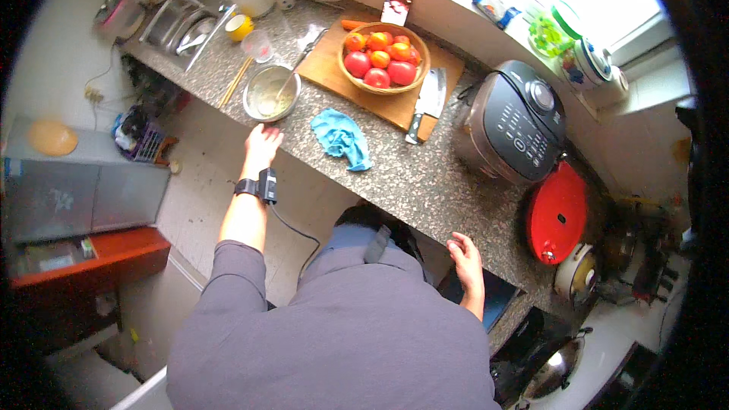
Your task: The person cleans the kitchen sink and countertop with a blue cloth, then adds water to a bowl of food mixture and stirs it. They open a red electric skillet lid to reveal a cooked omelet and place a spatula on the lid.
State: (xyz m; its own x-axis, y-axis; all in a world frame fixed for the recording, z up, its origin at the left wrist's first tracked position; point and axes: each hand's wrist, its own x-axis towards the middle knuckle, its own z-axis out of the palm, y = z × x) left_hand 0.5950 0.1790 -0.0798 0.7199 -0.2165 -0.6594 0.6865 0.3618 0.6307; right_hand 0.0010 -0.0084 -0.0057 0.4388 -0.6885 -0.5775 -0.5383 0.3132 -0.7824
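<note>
My left hand [263, 143] is at the counter's front edge, just below a metal bowl [272, 93]. Whether its fingertips touch the bowl I cannot tell; nothing shows in its grasp. Inside the bowl a utensil leans over a pale, greenish mixture. To the right of the bowl lies a crumpled blue cloth [342, 139]. My right hand [468, 262] hangs by the front edge farther right, fingers slightly apart and holding nothing. A pair of chopsticks [235, 83] rests left of the bowl.
Behind the cloth, a wooden cutting board [326, 62] carries a basket [383, 89] of tomatoes, a carrot [354, 24] and a cleaver [431, 97], its handle over the board's edge. A black multicooker [515, 122] and red lid [558, 213] stand right. A yellow cup [239, 28] is left.
</note>
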